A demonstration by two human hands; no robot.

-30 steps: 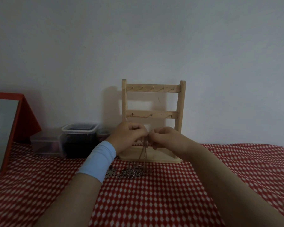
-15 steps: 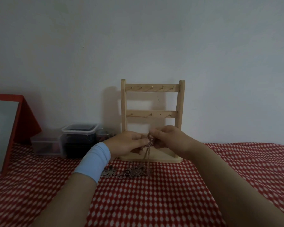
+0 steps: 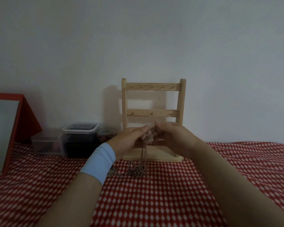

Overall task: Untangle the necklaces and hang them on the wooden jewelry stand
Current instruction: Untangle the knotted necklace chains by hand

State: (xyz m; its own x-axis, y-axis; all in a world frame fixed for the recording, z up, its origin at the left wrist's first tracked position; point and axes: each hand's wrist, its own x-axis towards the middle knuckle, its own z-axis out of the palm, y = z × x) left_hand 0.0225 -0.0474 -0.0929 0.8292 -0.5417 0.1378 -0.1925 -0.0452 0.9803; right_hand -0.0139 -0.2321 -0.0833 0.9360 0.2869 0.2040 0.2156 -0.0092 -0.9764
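Metal necklaces (image 3: 148,136) bunch between my left grip (image 3: 128,141) and right grip (image 3: 175,138), both pinching them, loose ends trailing below onto the cloth (image 3: 154,202). Just behind, the stand (image 3: 152,86) has bare hooks. Tugging apart too hard could cinch the tangle tighter.

Two hands, one stand, one tangle, three containers, one mirror.
One left hand (image 3: 129,140) and one right hand (image 3: 172,136); one wristband (image 3: 98,161). One wooden jewelry stand (image 3: 181,102) at the far middle has two uprights, two rails and five hooks on the top rail. One necklace tangle (image 3: 148,135), chain count unclear. Far left: one lidded tub (image 3: 80,128), one clear box (image 3: 44,143), one small jar (image 3: 105,133), one red-framed mirror (image 3: 3,133). One checked cloth (image 3: 154,202).
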